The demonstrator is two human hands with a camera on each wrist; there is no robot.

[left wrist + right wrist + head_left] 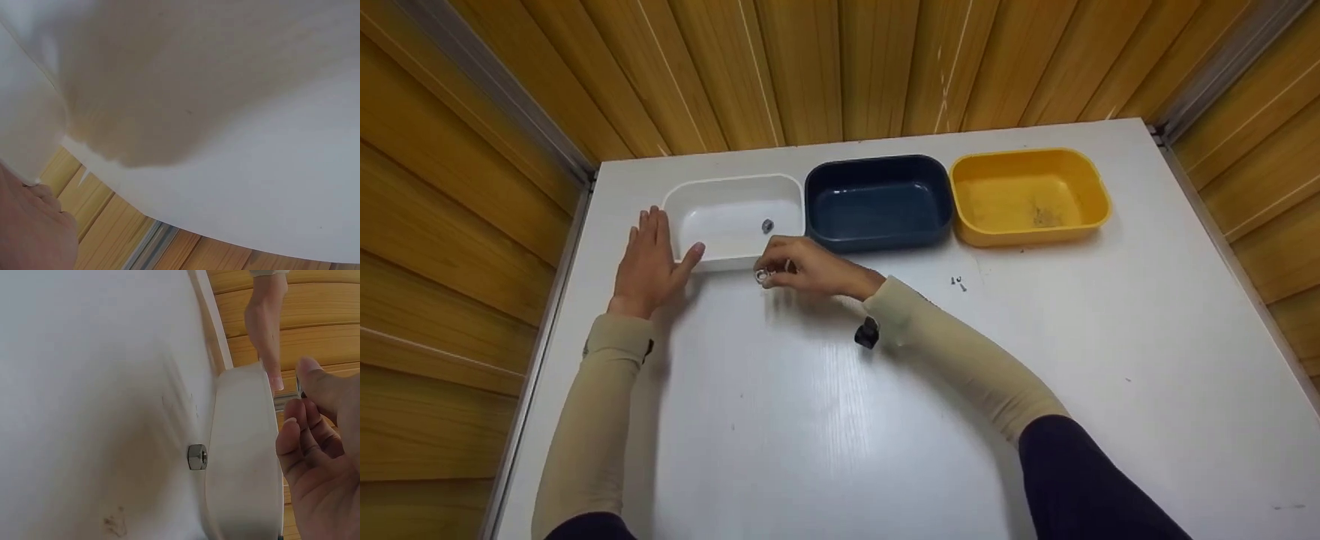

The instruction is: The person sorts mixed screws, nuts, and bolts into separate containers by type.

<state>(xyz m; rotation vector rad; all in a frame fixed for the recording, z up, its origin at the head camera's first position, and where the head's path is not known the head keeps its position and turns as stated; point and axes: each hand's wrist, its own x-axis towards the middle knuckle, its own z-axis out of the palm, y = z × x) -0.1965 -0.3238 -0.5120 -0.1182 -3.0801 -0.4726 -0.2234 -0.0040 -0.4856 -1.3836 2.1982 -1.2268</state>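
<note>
**Fiddly hardware: it's all in the fingertips**

My right hand [810, 268] is pinching a small, shiny, ring-like metal piece [761, 276] between thumb and fingertips, by the near wall of a white, round-cornered, probably plastic tray [720, 193]. My left hand [646, 262] lies along that tray's left end, fingers straight, thumb spread.

Tips, fwiw: grip it by the outer edge, firm but not hard, since smooth metal could easily skate out. A flat palm on the tray end should brace it nicely.

There's a little grey metal nut [767, 225] inside the tray, toward the right. My right wrist cam catches a six-sided steel nut [197, 457] with a round hole, at the foot of a white wall; can't tell if it's the same one.

Next door are matching navy [885, 242] and yellow [1024, 238] trays, and some tiny metal screws [963, 288] on the white, faintly grained desk [810, 435]. Slick surface, so they'd probably skid.
</note>
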